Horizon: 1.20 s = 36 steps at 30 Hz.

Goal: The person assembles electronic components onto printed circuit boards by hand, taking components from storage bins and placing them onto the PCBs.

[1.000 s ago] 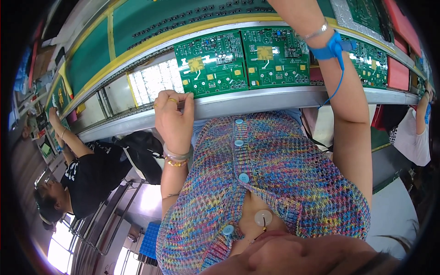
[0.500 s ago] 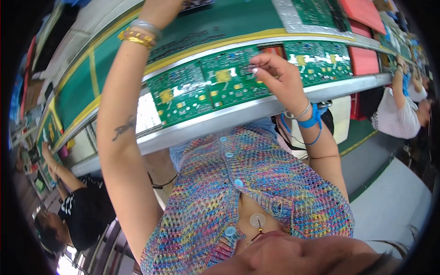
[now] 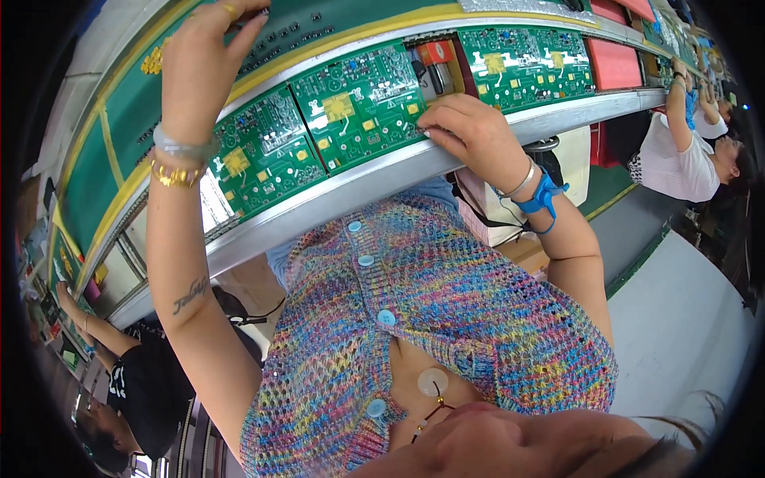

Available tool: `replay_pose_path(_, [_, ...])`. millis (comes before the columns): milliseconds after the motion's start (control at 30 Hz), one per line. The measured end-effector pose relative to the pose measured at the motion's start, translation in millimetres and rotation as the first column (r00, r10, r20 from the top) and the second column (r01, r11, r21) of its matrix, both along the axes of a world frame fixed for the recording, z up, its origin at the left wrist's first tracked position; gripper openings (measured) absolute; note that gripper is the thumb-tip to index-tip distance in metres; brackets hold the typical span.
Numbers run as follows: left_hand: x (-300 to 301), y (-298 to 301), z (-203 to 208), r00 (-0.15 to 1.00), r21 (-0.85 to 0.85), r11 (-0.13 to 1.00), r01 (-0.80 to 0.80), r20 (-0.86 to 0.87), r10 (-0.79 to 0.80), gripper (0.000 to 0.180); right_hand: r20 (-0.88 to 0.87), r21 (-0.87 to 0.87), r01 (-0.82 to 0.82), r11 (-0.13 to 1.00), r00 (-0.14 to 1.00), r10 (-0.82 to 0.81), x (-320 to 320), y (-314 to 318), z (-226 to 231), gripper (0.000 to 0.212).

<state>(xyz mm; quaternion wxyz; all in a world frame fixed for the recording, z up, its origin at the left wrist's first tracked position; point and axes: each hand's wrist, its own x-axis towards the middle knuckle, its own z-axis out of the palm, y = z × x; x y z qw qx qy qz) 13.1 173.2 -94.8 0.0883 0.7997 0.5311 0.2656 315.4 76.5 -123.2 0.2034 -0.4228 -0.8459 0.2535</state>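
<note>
My left hand is over the green mat past the rail, its thumb and fingertips drawn together near rows of small black components. Anything between those fingertips is too small to tell. Close to my body, my right hand has thumb and forefinger pinched at the lower right corner of a green circuit board. What that pinch holds is hidden. Left of this board, a second green circuit board lies across the same metal rails. Both carry yellow patches and many small parts.
More green circuit boards sit on the rails to the right, beyond a gap showing a red and black item. Pink-red blocks follow. The metal rail runs along my front. Co-workers sit at the far left and right.
My left hand has come back and left from the far mat. My right hand has lowered from above the board to its near right corner. The view has shifted, with the boards now further left.
</note>
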Motion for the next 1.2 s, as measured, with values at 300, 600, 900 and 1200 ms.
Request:
replay_pose_path(300, [0.2,-45.4,-6.6,0.996,-0.083,0.996,-0.015,0.091,0.023,0.016,0.064,0.065,-0.042,0.997,0.997,0.038,-3.2,3.1,-4.4,0.013])
replay_pose_path(600, [8.3,-57.4,-9.7,0.993,-0.021,0.998,0.061,0.102,-0.059,0.014,0.222,0.122,-0.195,0.973,0.961,0.165,-10.6,8.7,5.1,0.019])
replay_pose_path(900, [1.9,-112.2,-8.0,0.965,-0.331,0.943,0.043,0.26,0.048,0.013,0.082,0.267,-0.123,0.956,0.991,0.105,-42.4,77.8,22.7,0.017])
replay_pose_path(1200, [0.7,-156.2,-12.4,0.862,-0.609,0.786,-0.109,0.336,0.38,0.017,0.273,0.562,-0.187,0.805,0.961,0.033,-143.7,210.4,-1.6,0.011])
